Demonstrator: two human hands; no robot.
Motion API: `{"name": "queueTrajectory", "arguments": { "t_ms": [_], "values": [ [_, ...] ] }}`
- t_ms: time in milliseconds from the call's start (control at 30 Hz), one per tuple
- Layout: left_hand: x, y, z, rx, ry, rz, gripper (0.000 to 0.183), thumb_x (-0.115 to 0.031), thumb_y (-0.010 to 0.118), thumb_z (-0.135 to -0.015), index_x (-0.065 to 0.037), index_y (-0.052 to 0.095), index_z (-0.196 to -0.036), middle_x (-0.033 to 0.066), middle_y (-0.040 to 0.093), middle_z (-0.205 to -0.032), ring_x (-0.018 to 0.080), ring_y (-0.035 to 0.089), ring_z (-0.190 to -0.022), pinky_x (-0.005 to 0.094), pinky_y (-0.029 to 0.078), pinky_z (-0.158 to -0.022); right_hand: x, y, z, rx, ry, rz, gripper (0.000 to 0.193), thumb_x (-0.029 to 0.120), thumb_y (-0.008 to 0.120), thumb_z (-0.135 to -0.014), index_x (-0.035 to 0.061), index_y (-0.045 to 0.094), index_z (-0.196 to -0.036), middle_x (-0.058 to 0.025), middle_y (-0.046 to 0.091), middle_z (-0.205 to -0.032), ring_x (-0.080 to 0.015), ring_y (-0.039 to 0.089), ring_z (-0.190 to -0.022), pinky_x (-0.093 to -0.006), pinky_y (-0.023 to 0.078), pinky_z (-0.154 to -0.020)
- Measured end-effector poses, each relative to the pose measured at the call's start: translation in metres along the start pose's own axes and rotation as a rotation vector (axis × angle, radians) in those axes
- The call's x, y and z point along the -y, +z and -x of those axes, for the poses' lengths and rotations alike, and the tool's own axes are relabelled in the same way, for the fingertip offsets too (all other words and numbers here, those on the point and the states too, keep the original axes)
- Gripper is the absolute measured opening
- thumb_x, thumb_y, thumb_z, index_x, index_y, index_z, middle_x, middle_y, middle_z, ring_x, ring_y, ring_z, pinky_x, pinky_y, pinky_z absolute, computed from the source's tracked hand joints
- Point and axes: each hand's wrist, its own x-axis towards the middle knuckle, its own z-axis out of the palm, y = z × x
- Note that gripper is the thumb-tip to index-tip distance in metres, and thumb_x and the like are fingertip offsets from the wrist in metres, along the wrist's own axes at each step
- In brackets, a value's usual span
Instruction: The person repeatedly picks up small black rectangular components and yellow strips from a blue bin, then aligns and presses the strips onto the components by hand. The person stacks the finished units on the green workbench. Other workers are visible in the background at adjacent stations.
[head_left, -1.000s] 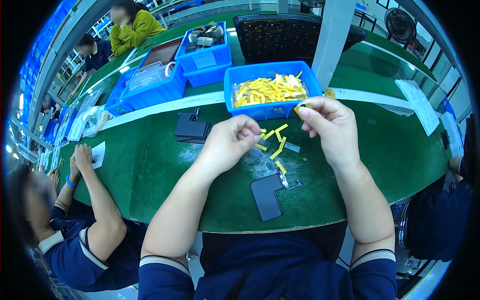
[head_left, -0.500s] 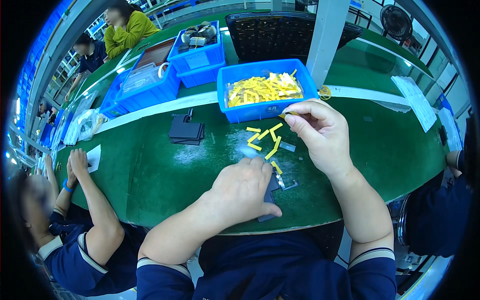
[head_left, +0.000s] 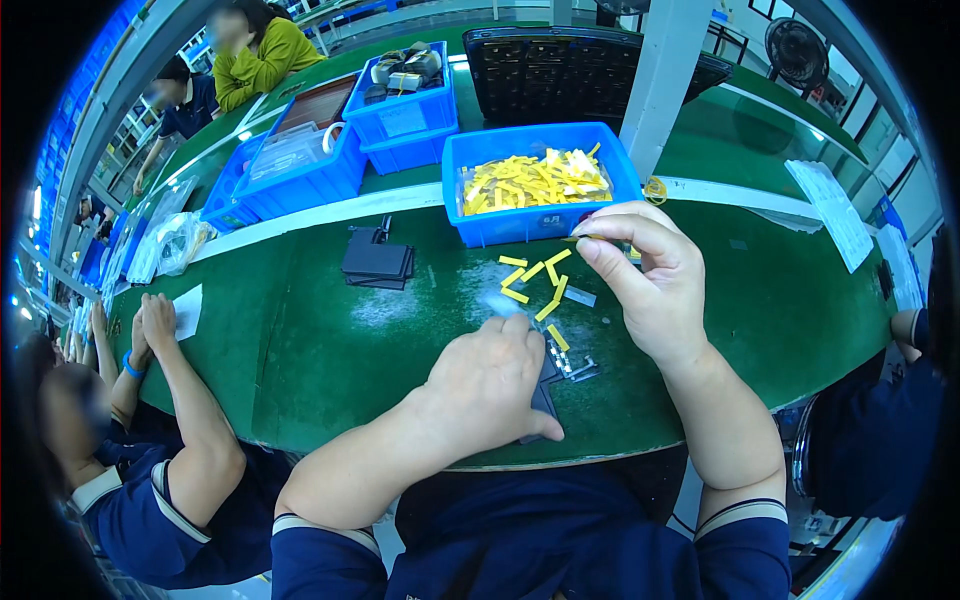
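Observation:
My left hand rests over a dark grey flat part near the table's front edge, its fingers curled over the part and hiding much of it. A small metallic connector piece sticks out at the part's right side. My right hand is raised right of the middle, thumb and forefinger pinching a small thin strip, dark and partly yellowish. Between the hands several yellow strips lie loose on the green table, one of them close by the connector.
Beyond my hands stands a blue bin full of yellow strips. Dark flat parts are stacked to the left. More blue bins stand farther back, near a grey post. Co-workers sit at the left, one with clasped hands on the table.
The whole view has shifted slightly, so the table's things sit a little farther right. My right hand has turned slightly with the strip still pinched. My left hand stays in place.

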Motion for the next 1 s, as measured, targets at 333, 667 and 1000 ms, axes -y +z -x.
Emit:
{"name": "queueTrajectory", "arguments": {
  "t_ms": [333,667,1000],
  "values": [
    [0.028,0.004,-0.019,-0.202,-0.200,1.294,0.014,-0.008,0.052,-0.091,0.000,0.051,-0.102,0.0084,0.064,-0.090,0.0106,0.060,-0.083,0.0254,0.047,-0.077,0.007,0.002,0.004,0.051,-0.053,0.076,0.010,0.004,0.068,-0.072,0.0006,0.068,-0.082,-0.0094,0.066,-0.078,-0.0200,0.061,-0.076,-0.0307,0.046,-0.074],
    [0.026,0.004,-0.018,-0.163,-0.182,1.415,0.016,-0.006,0.049,-0.091,-0.002,0.048,-0.107,0.0108,0.064,-0.096,0.0131,0.060,-0.090,0.0272,0.047,-0.083,0.008,0.002,0.003,0.116,-0.011,0.016,0.008,0.002,0.067,-0.072,-0.0004,0.068,-0.079,-0.0092,0.066,-0.073,-0.0188,0.060,-0.068,-0.0300,0.045,-0.069],
    [0.027,0.006,-0.018,-0.181,-0.155,1.427,0.018,-0.006,0.050,-0.091,-0.001,0.048,-0.108,0.0113,0.065,-0.096,0.0136,0.060,-0.091,0.0275,0.047,-0.083,0.007,0.002,0.003,0.113,0.002,0.039,0.008,0.002,0.067,-0.071,-0.0006,0.068,-0.079,-0.0096,0.065,-0.071,-0.0193,0.060,-0.065,-0.0302,0.045,-0.067]
  ]
}}
